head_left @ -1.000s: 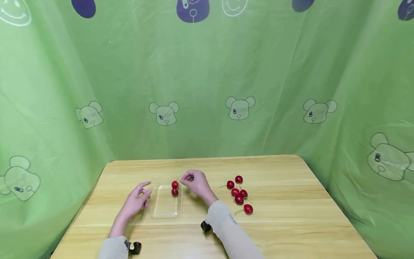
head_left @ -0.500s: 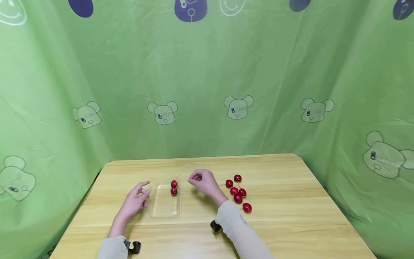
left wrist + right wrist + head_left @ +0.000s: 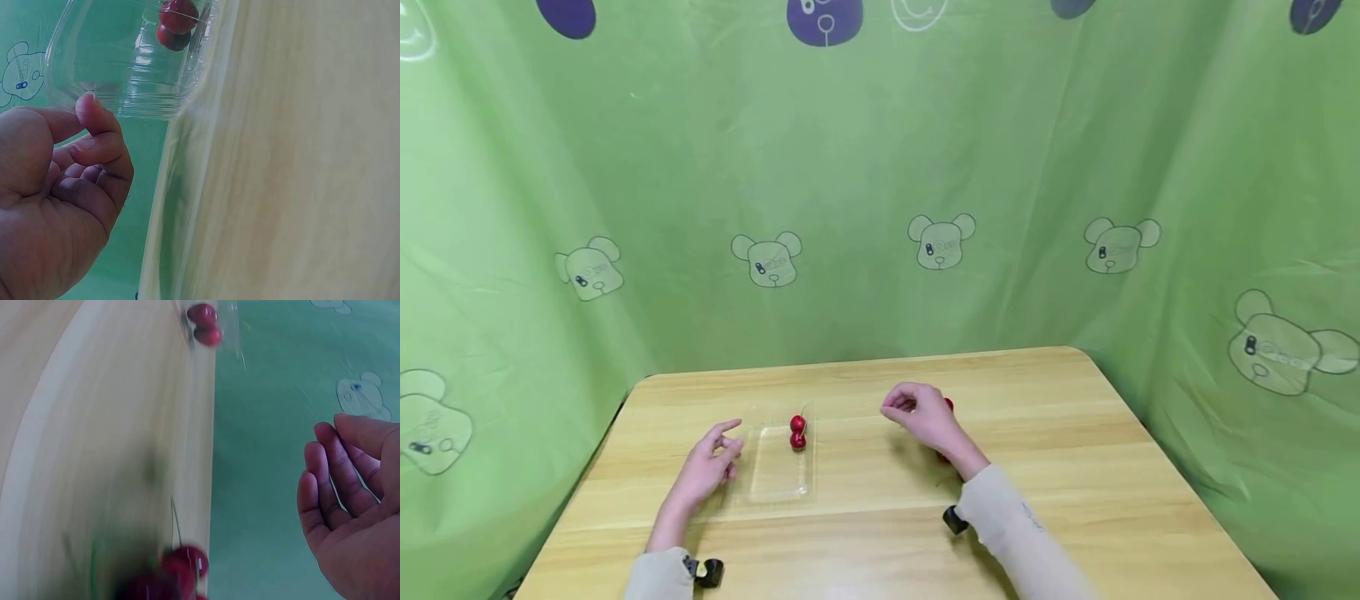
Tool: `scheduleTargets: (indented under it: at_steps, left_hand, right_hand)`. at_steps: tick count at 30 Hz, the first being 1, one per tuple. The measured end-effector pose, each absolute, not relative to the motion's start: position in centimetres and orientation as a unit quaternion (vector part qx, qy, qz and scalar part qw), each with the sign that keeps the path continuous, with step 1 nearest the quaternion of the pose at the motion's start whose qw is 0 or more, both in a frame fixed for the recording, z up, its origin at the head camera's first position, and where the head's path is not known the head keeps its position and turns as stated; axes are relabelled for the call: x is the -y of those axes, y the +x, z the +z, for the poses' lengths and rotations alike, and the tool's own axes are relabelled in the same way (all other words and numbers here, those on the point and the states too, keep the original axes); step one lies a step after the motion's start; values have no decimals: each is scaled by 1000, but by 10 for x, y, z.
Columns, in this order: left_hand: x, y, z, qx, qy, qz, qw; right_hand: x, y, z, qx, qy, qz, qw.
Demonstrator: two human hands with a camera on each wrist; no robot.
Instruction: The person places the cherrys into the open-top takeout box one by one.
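Observation:
Two red cherries with stems [image 3: 797, 433] lie together at the far right side of a clear plastic tray [image 3: 781, 498]. My left hand [image 3: 703, 468] is beside the tray's left side, index finger extended and the other fingers loosely bent. The left wrist view has its fingertips [image 3: 90, 103] overlapping the tray's near edge. Over the wood to the right of the tray, my right hand [image 3: 928, 418] holds nothing. Its fingers bend gently and the thumb tip meets the index finger. Behind that hand, more cherries [image 3: 950, 405] are mostly hidden; several show in the right wrist view [image 3: 187, 561].
Light wood covers the table [image 3: 865, 550], which has rounded far corners. A green curtain [image 3: 857, 317] with bear prints hangs around its back and sides. Each sleeve has a black wrist camera, one on the left [image 3: 709, 572] and one on the right [image 3: 955, 520].
My right hand has let go of a cherry's stem at the tray and moved right, over the loose cherries. The two cherries stay in the tray. The left hand keeps its place beside it.

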State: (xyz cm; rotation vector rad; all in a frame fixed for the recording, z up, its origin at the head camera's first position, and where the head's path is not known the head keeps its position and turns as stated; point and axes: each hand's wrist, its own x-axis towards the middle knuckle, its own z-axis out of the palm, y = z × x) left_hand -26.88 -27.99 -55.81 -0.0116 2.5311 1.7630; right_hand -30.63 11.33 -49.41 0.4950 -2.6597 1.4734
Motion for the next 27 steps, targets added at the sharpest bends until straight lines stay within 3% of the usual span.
scheduleTargets:
  at_steps: [11,27]
  left_hand:
    - [280,-268,-559,-817,-4,575,31]
    - [280,-268,-555,-826,3,564,27]
  right_hand:
    - [-176,-292,-488,881,126,455,37]
    - [-226,-277,-507,898,94,429,34]
